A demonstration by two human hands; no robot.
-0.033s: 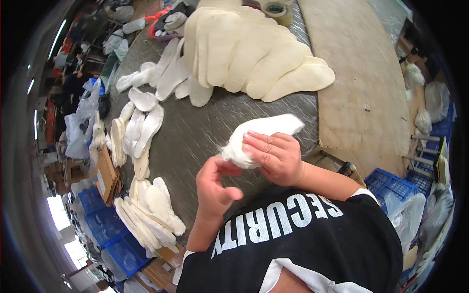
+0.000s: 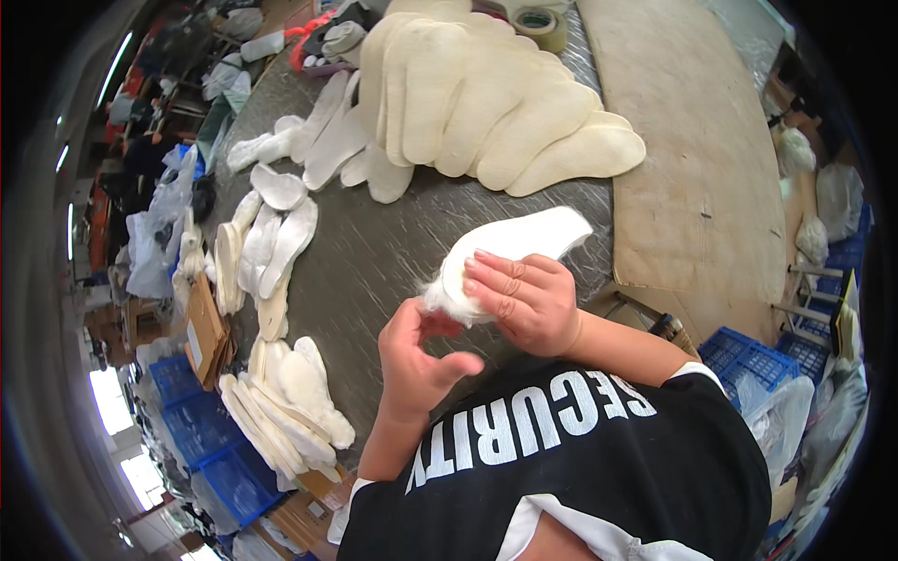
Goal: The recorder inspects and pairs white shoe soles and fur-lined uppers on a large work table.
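A white fluffy insole (image 2: 510, 238) is held above the dark table, its toe end pointing to the far right and its near-left end fuzzy and bunched. My right hand (image 2: 528, 304) presses across it with fingers stretched together; the thumb is hidden beneath. My left hand (image 2: 421, 360) is at the fuzzy end, fingertips curled beside or under the loose fibres, thumb stretched apart to the right. Whether those fingertips touch the fibres is hard to tell. Beyond my hands, cream insoles (image 2: 496, 107) lie overlapped in a fanned pile.
White insoles (image 2: 281, 234) lie in groups along the table's left side, with another heap (image 2: 295, 411) nearer me. A tape roll (image 2: 540, 28) sits behind the fanned pile. A tan board (image 2: 692, 159) covers the right. Blue crates (image 2: 748, 355) and plastic bags stand beyond the table.
The insole's far end has swung slightly outward and looks flatter. My left thumb has stretched further right, while my right hand stays nearly in place.
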